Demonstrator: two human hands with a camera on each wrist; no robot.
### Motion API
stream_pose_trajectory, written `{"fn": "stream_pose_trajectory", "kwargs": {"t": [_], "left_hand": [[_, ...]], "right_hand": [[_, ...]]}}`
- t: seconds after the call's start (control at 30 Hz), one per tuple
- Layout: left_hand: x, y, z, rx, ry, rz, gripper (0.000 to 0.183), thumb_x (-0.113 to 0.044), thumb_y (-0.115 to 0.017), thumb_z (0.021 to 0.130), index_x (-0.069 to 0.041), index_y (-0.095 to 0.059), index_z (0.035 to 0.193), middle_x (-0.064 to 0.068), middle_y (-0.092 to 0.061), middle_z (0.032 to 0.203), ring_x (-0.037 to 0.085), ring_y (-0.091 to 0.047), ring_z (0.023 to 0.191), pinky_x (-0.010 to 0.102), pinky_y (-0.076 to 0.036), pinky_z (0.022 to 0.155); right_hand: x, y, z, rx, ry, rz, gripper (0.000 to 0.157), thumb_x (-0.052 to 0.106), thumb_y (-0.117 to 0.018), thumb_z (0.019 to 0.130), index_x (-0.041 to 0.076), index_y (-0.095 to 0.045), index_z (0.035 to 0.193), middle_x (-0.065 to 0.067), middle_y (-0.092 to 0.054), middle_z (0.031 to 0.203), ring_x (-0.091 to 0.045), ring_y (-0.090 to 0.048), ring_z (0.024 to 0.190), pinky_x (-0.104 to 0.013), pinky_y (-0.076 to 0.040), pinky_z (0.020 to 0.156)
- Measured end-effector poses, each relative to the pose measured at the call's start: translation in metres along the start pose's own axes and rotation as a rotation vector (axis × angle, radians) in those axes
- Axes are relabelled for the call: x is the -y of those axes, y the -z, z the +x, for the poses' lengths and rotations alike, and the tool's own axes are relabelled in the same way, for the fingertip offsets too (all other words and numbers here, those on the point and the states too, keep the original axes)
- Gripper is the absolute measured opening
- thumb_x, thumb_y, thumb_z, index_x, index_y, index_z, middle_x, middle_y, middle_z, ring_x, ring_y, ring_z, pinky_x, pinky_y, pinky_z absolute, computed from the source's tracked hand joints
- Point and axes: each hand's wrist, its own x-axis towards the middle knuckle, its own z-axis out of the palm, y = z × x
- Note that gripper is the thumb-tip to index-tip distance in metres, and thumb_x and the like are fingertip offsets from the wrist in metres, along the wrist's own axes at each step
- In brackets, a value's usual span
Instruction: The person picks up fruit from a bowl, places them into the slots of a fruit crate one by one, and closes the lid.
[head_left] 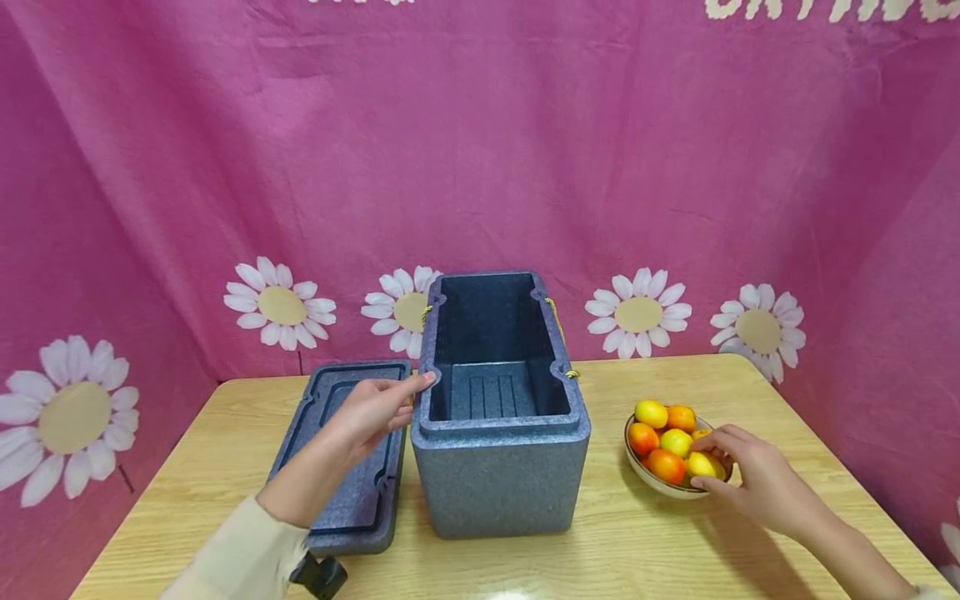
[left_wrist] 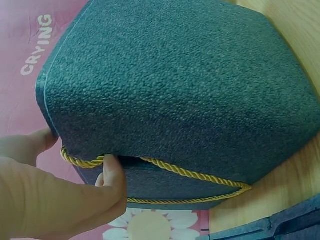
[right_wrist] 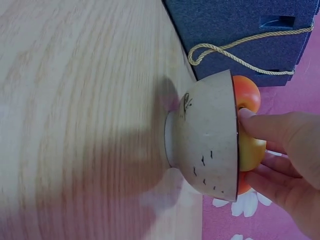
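Note:
A dark grey foam cooler box [head_left: 501, 487] stands uncovered, its inside floor in view. My left hand [head_left: 375, 412] grips its left rim, thumb on top and fingers against the outer side. In the left wrist view a fingertip presses by the yellow rope [left_wrist: 195, 174] strung along that side. To the right sits a bowl [right_wrist: 207, 130] heaped with yellow and orange-red fruits [head_left: 666, 467]. My right hand [head_left: 761, 475] reaches over its near right edge, thumb and curved fingers on either side of a yellow fruit [head_left: 702, 465].
The box's grey lid [head_left: 352, 500] lies flat on the wooden table [head_left: 630, 554], left of the box. A pink cloth [head_left: 480, 167] with white daisies hangs behind and at both sides. Beside the left sleeve is a small black object [head_left: 321, 575].

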Motion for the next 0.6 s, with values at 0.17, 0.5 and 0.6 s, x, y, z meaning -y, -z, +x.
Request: {"fn": "stream_pose_trajectory", "kwargs": {"t": [0.17, 0.5, 0.6], "left_hand": [[0.000, 0.003, 0.003, 0.042, 0.008, -0.001, 0.085, -0.044, -0.061, 0.094, 0.011, -0.026, 0.148, 0.029, -0.035, 0.154, 0.035, -0.042, 0.142, 0.049, -0.032, 0.120], [-0.006, 0.007, 0.004, 0.099, 0.027, -0.013, 0.087, -0.042, -0.060, 0.095, 0.013, -0.020, 0.150, 0.031, -0.030, 0.155, 0.035, -0.037, 0.145, 0.047, -0.033, 0.119], [-0.007, 0.007, 0.004, 0.106, 0.031, -0.017, 0.086, -0.041, -0.060, 0.095, 0.013, -0.021, 0.150, 0.031, -0.030, 0.155, 0.034, -0.038, 0.145, 0.047, -0.034, 0.119]], "right_hand": [[0.000, 0.004, 0.003, -0.013, 0.001, 0.001, 0.046, 0.002, -0.091, 0.052, 0.013, -0.067, 0.091, 0.011, -0.060, 0.082, 0.005, -0.047, 0.072, -0.006, -0.039, 0.062], [0.000, 0.016, 0.022, 0.015, 0.038, -0.003, 0.045, 0.003, -0.090, 0.055, 0.011, -0.068, 0.093, 0.007, -0.066, 0.085, 0.004, -0.055, 0.073, -0.006, -0.046, 0.065], [0.002, 0.021, 0.032, 0.029, 0.035, -0.001, 0.043, 0.003, -0.090, 0.057, 0.010, -0.068, 0.093, 0.005, -0.068, 0.086, 0.004, -0.058, 0.075, -0.006, -0.048, 0.066]]}}
